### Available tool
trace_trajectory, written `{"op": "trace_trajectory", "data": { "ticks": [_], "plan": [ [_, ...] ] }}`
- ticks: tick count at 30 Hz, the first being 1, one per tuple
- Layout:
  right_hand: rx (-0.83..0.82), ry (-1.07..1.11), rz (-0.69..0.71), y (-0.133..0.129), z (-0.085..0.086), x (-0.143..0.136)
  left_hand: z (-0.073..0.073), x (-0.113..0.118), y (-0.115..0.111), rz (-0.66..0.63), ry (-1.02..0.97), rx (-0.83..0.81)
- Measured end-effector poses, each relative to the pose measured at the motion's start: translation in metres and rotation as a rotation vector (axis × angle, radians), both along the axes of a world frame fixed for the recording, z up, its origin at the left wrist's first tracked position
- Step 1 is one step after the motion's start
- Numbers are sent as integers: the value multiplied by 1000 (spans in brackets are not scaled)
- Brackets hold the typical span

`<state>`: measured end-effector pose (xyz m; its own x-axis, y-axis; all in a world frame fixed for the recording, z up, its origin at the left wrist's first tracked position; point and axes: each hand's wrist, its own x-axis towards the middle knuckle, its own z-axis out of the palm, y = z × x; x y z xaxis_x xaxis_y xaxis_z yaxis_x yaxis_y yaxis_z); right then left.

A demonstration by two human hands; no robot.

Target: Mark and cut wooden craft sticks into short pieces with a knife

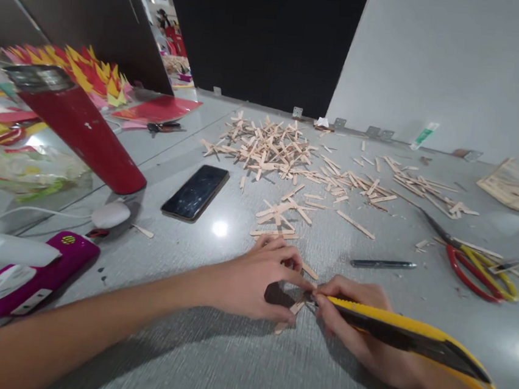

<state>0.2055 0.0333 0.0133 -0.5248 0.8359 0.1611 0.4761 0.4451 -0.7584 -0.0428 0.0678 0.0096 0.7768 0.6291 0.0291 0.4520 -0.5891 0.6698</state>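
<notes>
My right hand [357, 320] is closed around a yellow and black utility knife [411, 337], its blade end pointing left toward a small wooden stick [294, 314] on the table. The thumb and forefinger of my left hand [260, 280] press on the wooden stick from both sides of the cutting spot. Another stick [309, 270] pokes out just beyond my fingertips. Right behind my left hand lie several joined or crossed sticks [280, 212]. The blade tip is partly hidden between my hands.
A pile of wooden pieces [268, 146] spreads across the back. Scissors [477, 264] and a pen [384, 264] lie to the right. A phone [195, 192], red bottle [86, 132] and purple power strip [36, 274] are on the left. Dark and white panels [265, 36] stand behind.
</notes>
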Motion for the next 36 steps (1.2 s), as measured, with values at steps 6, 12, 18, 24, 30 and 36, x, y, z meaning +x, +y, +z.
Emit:
{"op": "trace_trajectory", "data": {
  "ticks": [6, 12, 18, 24, 30, 36],
  "plan": [
    [108, -10, 25, 1, -3, -7, -1, 0, -2, -37, 22, 101],
    [53, -12, -28, 0, -6, -7, -9, -1, -4, -16, -1, 143],
    [-17, -21, -86, -2, -6, -2, -10, -2, -4, -35, -15, 163],
    [-41, -17, -67, -1, -4, -4, -8, -2, -5, -19, -30, 133],
    [-2, -23, -67, -1, -2, -6, -9, -2, -5, -7, -55, 129],
    [-53, -43, -61, 0, -2, -3, -9, -2, -4, -35, -13, 154]
  ]
}}
